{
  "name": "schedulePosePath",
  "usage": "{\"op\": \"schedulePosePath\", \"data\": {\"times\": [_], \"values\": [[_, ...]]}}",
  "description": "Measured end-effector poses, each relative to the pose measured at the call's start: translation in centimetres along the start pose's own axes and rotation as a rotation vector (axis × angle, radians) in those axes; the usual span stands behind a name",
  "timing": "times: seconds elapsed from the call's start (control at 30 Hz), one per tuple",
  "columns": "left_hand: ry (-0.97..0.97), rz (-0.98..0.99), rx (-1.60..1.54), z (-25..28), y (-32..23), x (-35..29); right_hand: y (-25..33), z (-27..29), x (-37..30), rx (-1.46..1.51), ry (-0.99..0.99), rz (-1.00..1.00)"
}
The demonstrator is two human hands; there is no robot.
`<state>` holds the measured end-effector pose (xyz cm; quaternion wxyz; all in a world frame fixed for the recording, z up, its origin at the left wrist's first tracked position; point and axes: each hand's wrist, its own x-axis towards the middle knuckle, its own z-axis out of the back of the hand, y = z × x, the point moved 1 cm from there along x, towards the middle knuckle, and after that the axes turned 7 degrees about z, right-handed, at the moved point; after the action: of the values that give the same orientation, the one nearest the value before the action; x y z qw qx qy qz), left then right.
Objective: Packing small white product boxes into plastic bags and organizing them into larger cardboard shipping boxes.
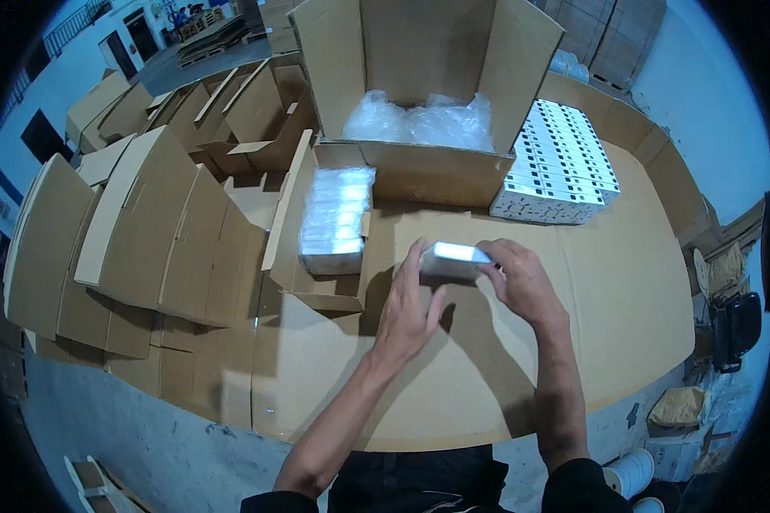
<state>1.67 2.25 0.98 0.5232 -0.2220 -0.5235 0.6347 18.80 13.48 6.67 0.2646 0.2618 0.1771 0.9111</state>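
Observation:
A small flat white box (453,256) is held above the cardboard-covered table, in front of the large carton. My right hand (524,282) grips its right end between thumb and fingers. At its left end is my left hand (409,309), with fingers stretched out, their tips against or close beside the box, and the thumb apart. To the left, an open narrow carton (316,299) holds a row of plastic-wrapped boxes (334,218). Whether the held box is wrapped cannot be made out.
Behind my hands a tall open carton (441,175) contains clear plastic bags (419,120). White patterned boxes (556,162) are stacked at the right back. Several open brown cartons (137,231) crowd the left side. A low cardboard wall (659,158) edges the table at right.

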Motion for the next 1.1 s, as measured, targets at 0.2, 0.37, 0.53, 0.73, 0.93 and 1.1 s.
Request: {"op": "schedulePosePath", "data": {"times": [0.2, 0.37, 0.53, 0.73, 0.93, 1.1], "values": [[0.229, -0.055, 0.637, 3.0, 0.0, -7.3, 0.4, -0.7, 2.4, 0.065, -0.216, 0.007], [0.223, -0.058, 0.627, 3.6, 0.7, -7.8, 3.8, -5.1, 5.2, 0.741, -0.376, -0.039], [0.222, -0.026, 0.574, 3.7, 0.8, -7.8, 5.6, -8.7, 6.3, 1.063, -0.221, -0.048], [0.233, -0.037, 0.578, 3.9, 0.8, -7.6, 5.3, -8.9, 6.0, 0.782, -0.107, 0.028], [0.196, -0.031, 0.522, 4.1, 0.9, -7.5, 8.9, -6.4, 8.4, 0.287, -0.05, 0.365], [0.265, 0.034, 0.554, 3.8, 0.9, -7.6, 10.3, -7.2, 9.1, 0.131, 0.07, 0.352]]}}
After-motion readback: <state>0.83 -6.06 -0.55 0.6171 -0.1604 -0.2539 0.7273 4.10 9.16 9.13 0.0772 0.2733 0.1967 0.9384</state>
